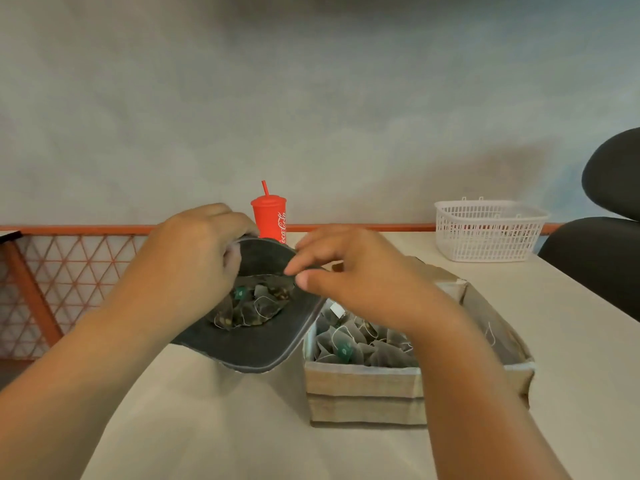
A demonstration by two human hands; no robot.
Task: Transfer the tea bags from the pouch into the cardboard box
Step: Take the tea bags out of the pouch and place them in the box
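Observation:
A dark pouch [256, 344] is held above the table with its mouth wide open toward me. Several tea bags [254, 303] with strings and green tags lie inside it. My left hand [194, 258] grips the pouch's far left rim. My right hand [349, 271] hovers at the pouch's right rim, fingers loosely bent, thumb and fingertips near the edge; I cannot tell if they pinch it. To the right stands the cardboard box [363, 393], holding several tea bags [349, 344], partly hidden by my right forearm.
A red cup with a straw [270, 220] stands behind the pouch at the table's far edge. A white plastic basket [488, 230] sits at the back right. A black chair [609, 209] is at the right. Orange lattice railing [69, 271] lies left.

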